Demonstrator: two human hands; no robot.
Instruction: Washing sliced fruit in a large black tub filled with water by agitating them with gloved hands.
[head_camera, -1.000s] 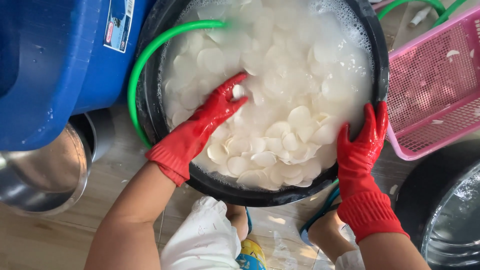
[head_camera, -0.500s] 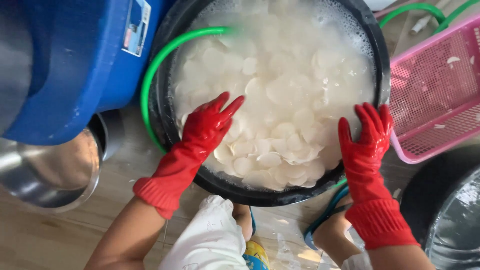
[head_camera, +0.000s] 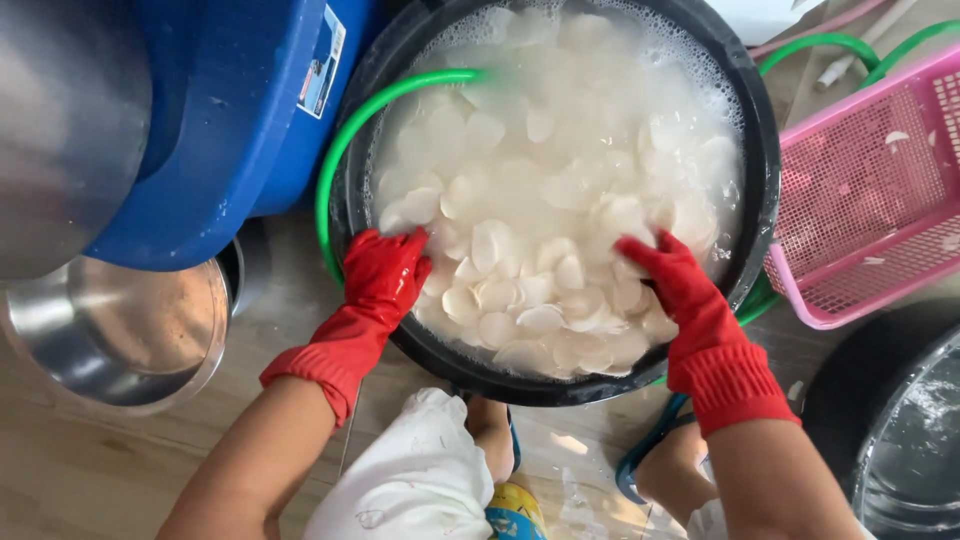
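Left hand grip: the left hand (head_camera: 385, 272) in a red rubber glove lies fingers spread on the near-left rim of the black tub (head_camera: 762, 170), clamped on nothing.
Right hand grip: the right hand (head_camera: 672, 282), gloved alike, rests open among the white slices (head_camera: 540, 230), fingertips dipped in the water.
Between the hands: slices afloat in foamy water.
Beyond the left hand: a green hose (head_camera: 345, 160) curves over the rim; further left, a blue barrel (head_camera: 230, 120) and a steel bowl (head_camera: 120, 335).
Beyond the right hand: a pink basket (head_camera: 860, 190).

Glossy red rubber gloves (head_camera: 380, 285), black plastic tub (head_camera: 762, 170), shiny steel bowl (head_camera: 120, 335).
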